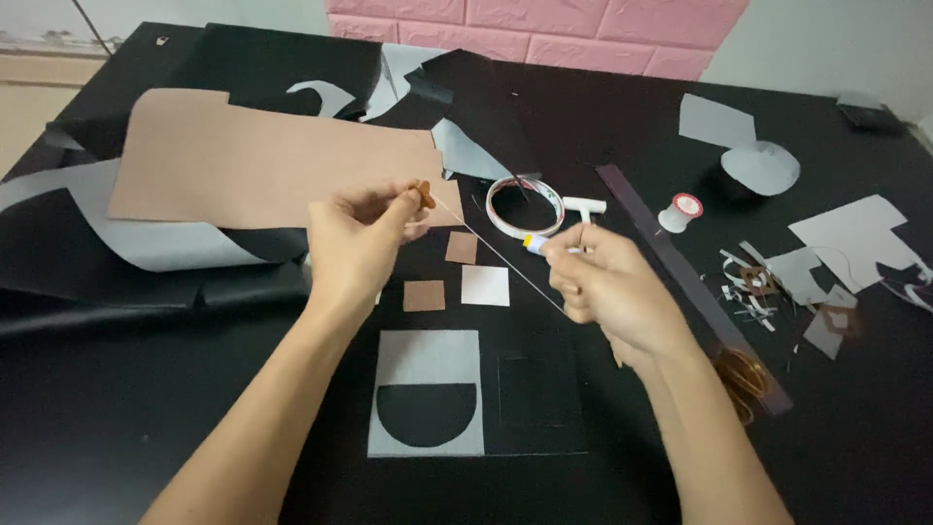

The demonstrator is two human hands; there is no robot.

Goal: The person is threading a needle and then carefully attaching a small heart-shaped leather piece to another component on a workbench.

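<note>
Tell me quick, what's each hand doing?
Left hand: closed, pinching a small brown leather piece with a thread running from it.
Right hand: closed around a small white tool with a yellow band.

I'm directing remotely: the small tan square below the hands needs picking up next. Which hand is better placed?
Probably the left hand. The tan square lies just below it. The right hand is farther off and grips a lighter-like tool. But the left pinches a small brown piece with taut thread.
</note>
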